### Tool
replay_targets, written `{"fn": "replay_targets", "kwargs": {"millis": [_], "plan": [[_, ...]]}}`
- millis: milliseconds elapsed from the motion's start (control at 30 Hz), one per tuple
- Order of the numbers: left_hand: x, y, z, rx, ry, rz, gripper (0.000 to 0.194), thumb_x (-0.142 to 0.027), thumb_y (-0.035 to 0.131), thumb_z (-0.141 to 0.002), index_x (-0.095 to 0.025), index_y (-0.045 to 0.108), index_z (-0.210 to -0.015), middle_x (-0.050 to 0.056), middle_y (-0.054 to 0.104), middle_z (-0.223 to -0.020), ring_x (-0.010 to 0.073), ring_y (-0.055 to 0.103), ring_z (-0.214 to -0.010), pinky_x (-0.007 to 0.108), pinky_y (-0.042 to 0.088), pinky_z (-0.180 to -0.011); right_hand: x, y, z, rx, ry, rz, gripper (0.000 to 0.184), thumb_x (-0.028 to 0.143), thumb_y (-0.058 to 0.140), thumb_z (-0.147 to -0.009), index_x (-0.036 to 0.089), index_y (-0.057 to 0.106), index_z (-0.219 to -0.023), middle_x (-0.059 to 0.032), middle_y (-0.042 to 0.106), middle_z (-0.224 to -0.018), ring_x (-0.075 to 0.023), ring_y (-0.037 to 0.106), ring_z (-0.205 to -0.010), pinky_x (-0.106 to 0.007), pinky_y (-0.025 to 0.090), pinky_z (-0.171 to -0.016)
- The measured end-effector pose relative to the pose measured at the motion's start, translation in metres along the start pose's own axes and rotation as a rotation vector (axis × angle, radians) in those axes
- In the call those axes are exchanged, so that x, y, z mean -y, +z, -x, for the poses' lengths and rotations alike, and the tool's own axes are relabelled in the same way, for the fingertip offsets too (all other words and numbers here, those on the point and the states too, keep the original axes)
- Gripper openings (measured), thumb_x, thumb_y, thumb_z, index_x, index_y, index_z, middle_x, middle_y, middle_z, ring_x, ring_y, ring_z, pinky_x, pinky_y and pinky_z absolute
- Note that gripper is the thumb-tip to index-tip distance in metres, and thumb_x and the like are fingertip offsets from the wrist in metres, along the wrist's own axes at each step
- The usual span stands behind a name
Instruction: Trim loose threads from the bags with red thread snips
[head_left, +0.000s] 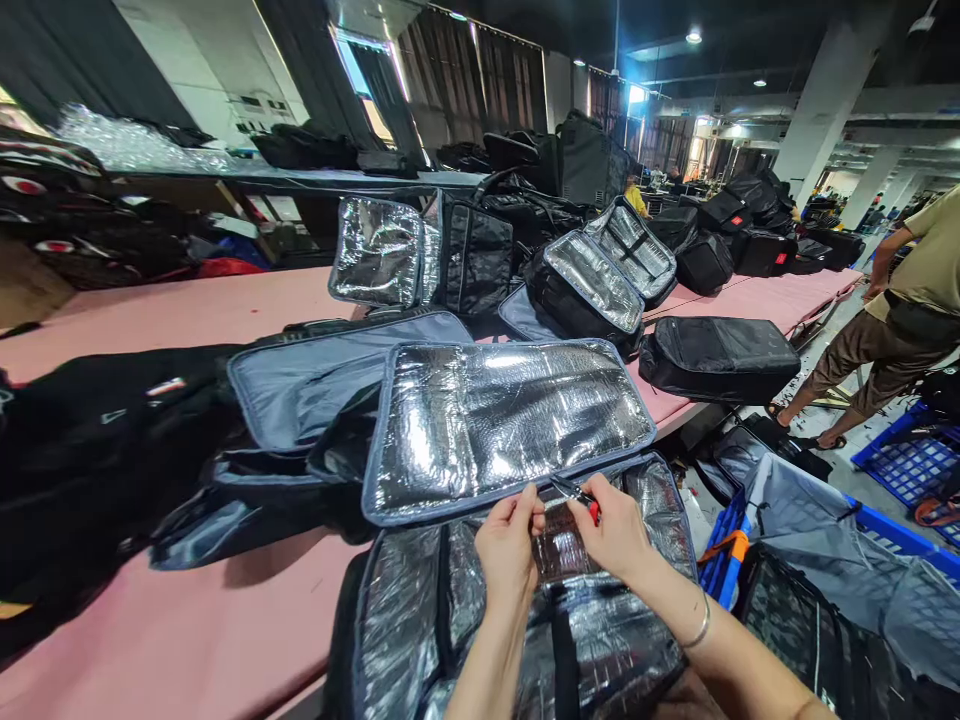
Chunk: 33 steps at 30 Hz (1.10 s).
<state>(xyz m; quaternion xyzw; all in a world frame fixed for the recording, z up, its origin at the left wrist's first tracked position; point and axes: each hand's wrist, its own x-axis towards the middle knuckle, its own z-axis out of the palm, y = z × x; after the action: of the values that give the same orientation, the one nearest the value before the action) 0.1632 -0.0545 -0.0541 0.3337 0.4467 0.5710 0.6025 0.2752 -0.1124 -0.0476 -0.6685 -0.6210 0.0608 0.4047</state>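
Note:
An open insulated bag [420, 620] with shiny silver lining lies in front of me at the near edge of the pink table [187, 620]. Its foil-lined lid [502, 420] is flipped back and lies flat. My left hand [508, 545] pinches the lid's near edge, fingers closed on it. My right hand [615, 530] is closed round a small tool with a red handle [581, 497], held at the same edge right beside the left fingertips. A bracelet sits on my right wrist.
Several more black insulated bags lie across the table, some open with silver lining [600, 280]. A closed black bag [720, 355] lies at the right edge. Another person [900, 310] stands at the right. Blue crates [907, 455] and grey fabric [825, 510] cover the floor.

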Motion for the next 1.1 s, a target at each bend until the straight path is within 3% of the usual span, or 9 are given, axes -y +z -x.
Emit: {"fn": "replay_targets", "kwargs": {"millis": [300, 433, 633, 800, 1000, 1100], "plan": [[-0.003, 0.000, 0.002, 0.008, 0.000, 0.019, 0.032, -0.040, 0.075, -0.055, -0.013, 0.058, -0.057, -0.005, 0.052, -0.049, 0.0039, 0.040, -0.042, 0.016, 0.030, -0.040, -0.004, 0.007, -0.002, -0.022, -0.082, -0.007, 0.018, 0.030, 0.039, -0.089, 0.018, 0.051, -0.082, -0.0025, 0.059, -0.070, -0.0156, 0.057, -0.065, -0.022, 0.037, -0.059], [-0.001, -0.002, 0.001, 0.013, -0.004, 0.014, 0.034, -0.041, 0.075, -0.054, -0.013, 0.057, -0.057, -0.005, 0.052, -0.049, 0.0038, 0.041, -0.041, 0.016, 0.030, -0.039, -0.005, 0.007, -0.003, -0.053, -0.047, -0.085, 0.019, 0.032, 0.040, -0.089, 0.018, 0.051, -0.083, -0.0010, 0.057, -0.068, -0.0131, 0.052, -0.059, -0.021, 0.036, -0.058], [0.003, -0.004, -0.001, 0.019, 0.000, 0.000, 0.035, -0.043, 0.074, -0.055, -0.013, 0.056, -0.057, -0.004, 0.052, -0.049, 0.0037, 0.041, -0.040, 0.015, 0.030, -0.038, -0.003, 0.001, -0.009, 0.015, -0.062, -0.121, 0.019, 0.033, 0.042, -0.088, 0.019, 0.051, -0.078, 0.0021, 0.053, -0.063, -0.0110, 0.048, -0.053, -0.020, 0.035, -0.055], [0.002, -0.004, 0.000, 0.022, -0.005, -0.007, 0.035, -0.044, 0.073, -0.056, -0.013, 0.057, -0.058, -0.004, 0.053, -0.049, 0.0034, 0.042, -0.040, 0.014, 0.030, -0.038, -0.004, 0.007, -0.019, -0.079, 0.012, -0.133, 0.023, 0.035, 0.044, -0.086, 0.017, 0.051, -0.098, -0.0010, 0.060, -0.073, -0.0138, 0.055, -0.061, -0.022, 0.041, -0.060], [-0.011, -0.010, -0.003, 0.009, -0.023, -0.015, 0.036, -0.044, 0.073, -0.054, -0.011, 0.060, -0.059, 0.001, 0.056, -0.052, 0.0061, 0.045, -0.040, 0.017, 0.031, -0.036, -0.013, 0.021, -0.034, -0.030, -0.048, 0.057, 0.026, 0.013, 0.045, -0.078, 0.020, 0.058, -0.100, -0.0058, 0.066, -0.094, -0.0196, 0.061, -0.085, -0.025, 0.041, -0.070], [-0.025, -0.024, -0.009, -0.063, 0.011, -0.013, 0.039, -0.047, 0.071, -0.055, -0.011, 0.061, -0.065, 0.002, 0.059, -0.058, 0.0065, 0.046, -0.042, 0.017, 0.031, -0.037, -0.011, 0.016, -0.048, 0.041, 0.013, 0.155, 0.030, 0.008, 0.046, -0.075, 0.020, 0.060, -0.099, -0.0055, 0.066, -0.094, -0.0193, 0.060, -0.086, -0.025, 0.039, -0.069]]}}
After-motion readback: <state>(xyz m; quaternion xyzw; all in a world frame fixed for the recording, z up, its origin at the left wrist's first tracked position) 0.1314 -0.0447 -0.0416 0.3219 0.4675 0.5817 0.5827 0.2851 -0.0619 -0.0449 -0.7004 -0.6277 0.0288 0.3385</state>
